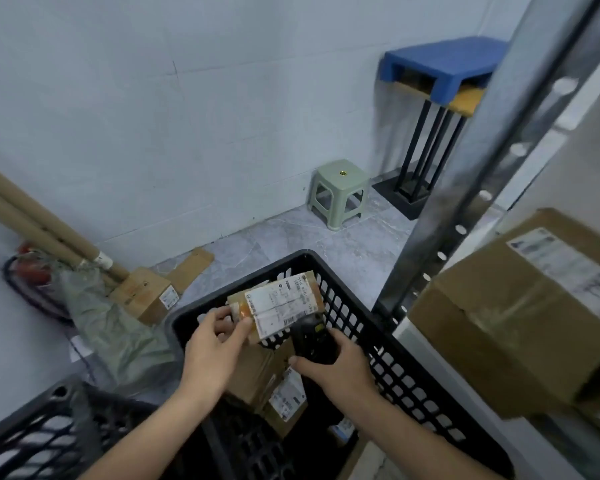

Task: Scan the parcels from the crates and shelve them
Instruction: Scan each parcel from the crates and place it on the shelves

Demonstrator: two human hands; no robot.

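Over the black crate, the left hand pinches a small labelled parcel by its end; the right hand wraps its grip round the black scanner just beneath it.

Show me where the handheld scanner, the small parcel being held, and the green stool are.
handheld scanner [314, 337]: head view, on its dark body above the right hand.
small parcel [281, 304]: head view, on its white label.
green stool [342, 174]: head view, on its seat top.
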